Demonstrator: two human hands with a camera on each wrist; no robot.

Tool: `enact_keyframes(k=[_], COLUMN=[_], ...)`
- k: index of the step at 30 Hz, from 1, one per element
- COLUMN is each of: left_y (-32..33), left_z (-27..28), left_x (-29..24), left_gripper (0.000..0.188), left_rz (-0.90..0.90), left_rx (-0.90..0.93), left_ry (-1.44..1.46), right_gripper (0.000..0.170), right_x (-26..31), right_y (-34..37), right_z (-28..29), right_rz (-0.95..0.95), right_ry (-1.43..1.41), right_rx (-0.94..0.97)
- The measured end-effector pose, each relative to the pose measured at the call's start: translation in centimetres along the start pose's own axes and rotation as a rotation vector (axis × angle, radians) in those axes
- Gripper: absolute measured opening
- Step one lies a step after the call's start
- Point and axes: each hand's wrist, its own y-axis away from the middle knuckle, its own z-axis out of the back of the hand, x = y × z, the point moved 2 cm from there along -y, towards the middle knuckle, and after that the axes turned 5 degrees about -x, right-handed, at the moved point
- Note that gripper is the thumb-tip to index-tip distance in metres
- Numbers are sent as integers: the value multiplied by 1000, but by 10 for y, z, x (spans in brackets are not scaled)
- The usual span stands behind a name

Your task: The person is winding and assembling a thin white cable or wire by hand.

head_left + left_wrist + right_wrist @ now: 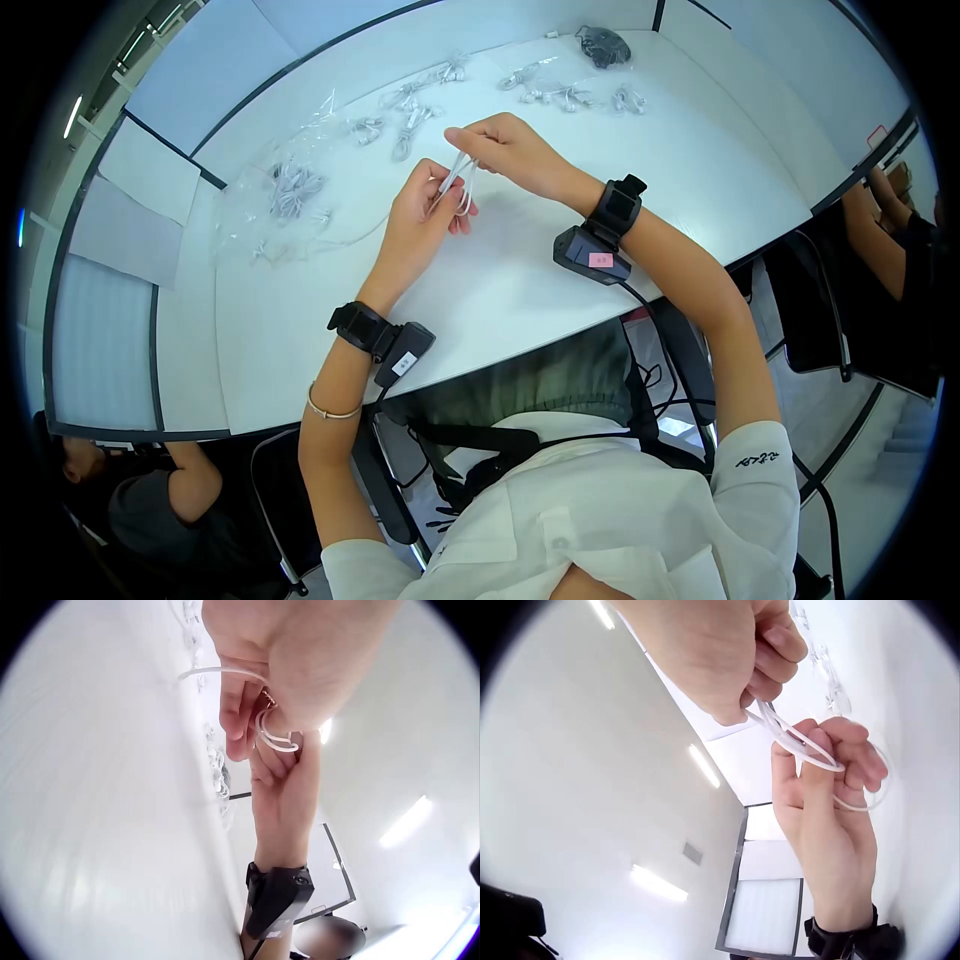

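Note:
A looped white cable (465, 190) is held between both hands above the white table. The left hand (415, 220) has its thumb and fingers curled around the loops; in the right wrist view the cable (799, 746) passes over that hand's (829, 817) thumb and index finger. Curled fingers of the right hand (515, 155) pinch the upper end of the loops. From the left hand a single strand (350, 242) trails left to the table. Part of the bundle is hidden inside the fingers.
A clear plastic bag with a white cable bundle (295, 190) lies at the left. Several small coiled cables (410, 125) are along the back, with a black bundle (604, 47) at the back right. Low panels (380, 55) border the table. Other people sit at both sides.

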Motion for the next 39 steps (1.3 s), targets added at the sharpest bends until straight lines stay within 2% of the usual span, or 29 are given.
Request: enact_keyframes(k=[2, 8, 11, 17, 23, 26, 29, 32, 35, 38, 39], left_y=[2, -2, 1, 0, 1, 0, 1, 2, 5, 5, 5], left_z=[-3, -5, -4, -1, -1, -3, -5, -7, -7, -8, -7], left_x=[-4, 4, 1, 1, 0, 0, 2, 3, 1, 3, 4], left_gripper=[12, 17, 18, 18, 16, 19, 20, 20, 22, 25, 25], left_rz=[46, -21, 85, 153, 219, 191, 98, 53, 78, 80, 80], left_rx=[-31, -73, 29, 142, 178, 131, 98, 60, 85, 90, 101], left_ry=[-27, -139, -80, 21, 122, 5, -37, -51, -105, -113, -101], right_gripper=[49, 46, 42, 34, 34, 33, 31, 29, 31, 33, 33], right_x=[-2, 10, 21, 19, 19, 18, 16, 17, 19, 21, 19], right_y=[0, -1, 4, 5, 6, 5, 4, 4, 4, 4, 4], right_z=[0, 9, 6, 6, 6, 6, 5, 4, 3, 5, 5], right_rz=[45, 101, 233, 435, 583, 613, 617, 539, 408, 223, 213], right_ry=[39, 267, 448, 630, 749, 808, 869, 807, 652, 546, 491], right_rx=[-36, -26, -84, -144, -166, -197, -251, -286, -316, -258, -246])
